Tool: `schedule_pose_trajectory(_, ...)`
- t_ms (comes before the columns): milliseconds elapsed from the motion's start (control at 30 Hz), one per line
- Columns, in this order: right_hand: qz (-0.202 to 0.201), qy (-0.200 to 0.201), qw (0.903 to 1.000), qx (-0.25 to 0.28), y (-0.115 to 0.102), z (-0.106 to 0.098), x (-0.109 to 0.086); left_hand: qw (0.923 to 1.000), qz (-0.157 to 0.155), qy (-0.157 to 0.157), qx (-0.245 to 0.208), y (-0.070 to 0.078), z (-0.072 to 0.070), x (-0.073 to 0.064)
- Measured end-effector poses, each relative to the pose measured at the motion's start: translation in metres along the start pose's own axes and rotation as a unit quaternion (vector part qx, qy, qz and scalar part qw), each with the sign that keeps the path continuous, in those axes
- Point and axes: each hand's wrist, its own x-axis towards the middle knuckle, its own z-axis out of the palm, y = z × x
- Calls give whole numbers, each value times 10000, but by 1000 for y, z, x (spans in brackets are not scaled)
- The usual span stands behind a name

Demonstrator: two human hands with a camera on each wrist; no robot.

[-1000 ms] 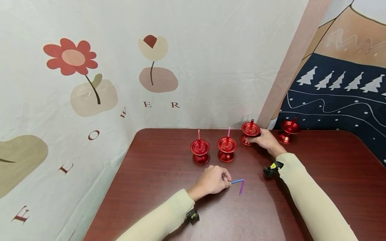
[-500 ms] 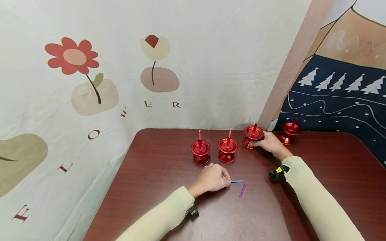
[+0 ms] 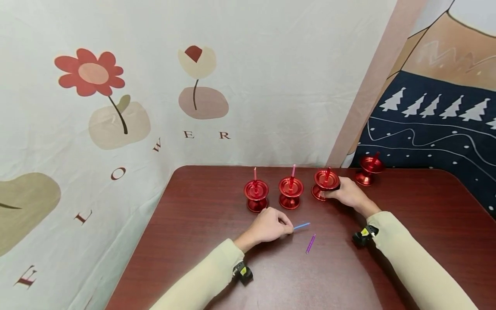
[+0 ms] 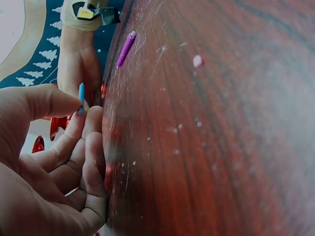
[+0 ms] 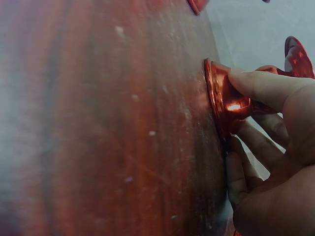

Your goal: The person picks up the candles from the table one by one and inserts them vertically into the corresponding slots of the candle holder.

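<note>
Between thumb and forefinger, my left hand [image 3: 269, 225] pinches a thin blue candle [image 3: 301, 226], its free end pointing right. In the left wrist view the blue candle [image 4: 81, 97] stands out past the fingertips. My right hand [image 3: 350, 193] grips the red metal candle holder [image 3: 326, 180] by its narrow stem and base. The right wrist view has its base [image 5: 224, 101] against the tabletop, thumb on one side and fingers on the other. A purple candle [image 3: 311, 244] lies on the table, right of the left hand.
Two red candle holders with pink candles, one at the left [image 3: 256, 196] and one in the middle [image 3: 291, 192], stand left of the gripped one. Another red holder [image 3: 370, 170] stands at the back right. The brown table [image 3: 201, 206] meets a printed cloth wall [image 3: 271, 107].
My right hand has brought the gripped holder nearer, into line with the other two. The left hand has drawn the blue candle away from the purple one and turned its tip up and back.
</note>
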Motion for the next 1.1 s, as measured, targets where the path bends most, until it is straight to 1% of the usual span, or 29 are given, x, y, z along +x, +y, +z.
schedule_pose_trajectory(100,-22,18,10000,-16,0,1,-4,9989,-54,58,-471,24,-12,-10)
schedule_pose_trajectory(200,-57,36,10000,-20,0,3,-7,9943,-263,134,-1025,38,-17,-15)
schedule_pose_trajectory(267,-93,52,9999,-32,0,5,-9,9912,-320,189,-1272,42,-16,-15)
schedule_pose_trajectory(333,-102,52,9999,-38,-1,5,-11,9887,-314,257,-1446,43,-15,-13)
schedule_pose_trajectory(467,-5,0,10000,-72,-3,5,-14,9811,-328,321,-1879,47,-12,-10)
schedule_pose_trajectory(533,42,-7,9999,-91,-3,5,-14,9749,-364,317,-2171,49,-11,-8)
schedule_pose_trajectory(667,36,60,9999,-115,-1,6,-13,9580,-420,311,-2820,55,-10,-7)
schedule_pose_trajectory(867,8,130,9999,-113,-2,7,-12,9439,-623,285,-3230,62,-6,-4)
schedule_pose_trajectory(900,-1,138,9998,-114,-2,7,-12,9387,-637,268,-3378,63,-5,-3)
schedule_pose_trajectory(967,-28,145,9998,-134,-2,7,-12,9242,-663,205,-3756,65,-2,0)
schedule_pose_trajectory(1033,-69,160,9998,-131,0,7,-12,9057,-713,149,-4176,68,0,2)
schedule_pose_trajectory(1100,-142,160,9997,-122,1,6,-12,8846,-821,66,-4590,70,2,4)
